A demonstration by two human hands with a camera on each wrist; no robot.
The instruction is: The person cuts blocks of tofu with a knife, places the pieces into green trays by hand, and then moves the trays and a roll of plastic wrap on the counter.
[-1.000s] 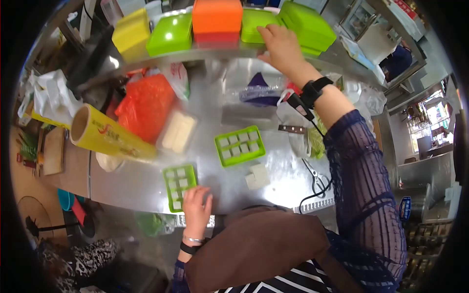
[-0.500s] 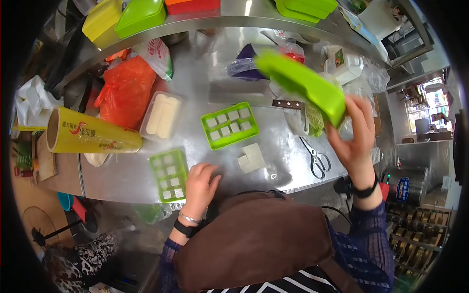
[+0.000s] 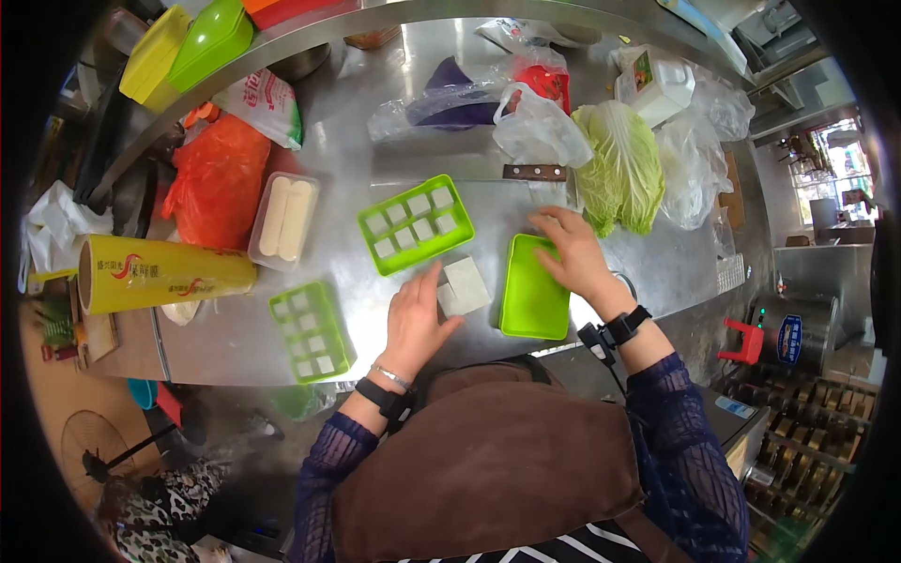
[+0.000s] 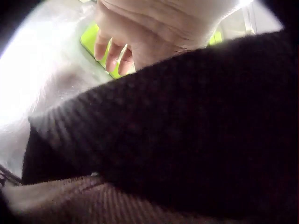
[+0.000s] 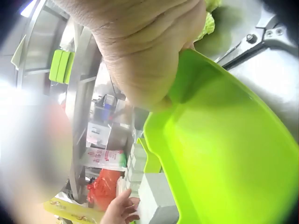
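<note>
A bare-bottomed green box (image 3: 535, 300) lies on the steel table, its upper right edge gripped by my right hand (image 3: 577, 263); in the right wrist view the box (image 5: 233, 144) fills much of the picture, with the hand (image 5: 145, 51) at its rim. My left hand (image 3: 416, 319) has its fingers extended beside the pale grey blocks (image 3: 465, 286); whether they touch cannot be told. Behind them is a green box (image 3: 413, 258) holding several pale blocks, and a similar one (image 3: 343, 338) lies at the left. The left wrist view shows the hand (image 4: 149, 28), partly hidden by a dark band.
A cabbage (image 3: 619, 169), a knife handle (image 3: 535, 173) and plastic bags (image 3: 540, 131) lie behind the right hand. At the left are a yellow film roll (image 3: 169, 274), a red bag (image 3: 218, 183) and a clear tub (image 3: 285, 220) of pale rolls. A shelf edge (image 3: 319, 36) crosses the back.
My right hand has taken a green box from the shelf and brought it down onto the table, right of the blocks. My left hand has moved right, from the left box to the loose blocks.
</note>
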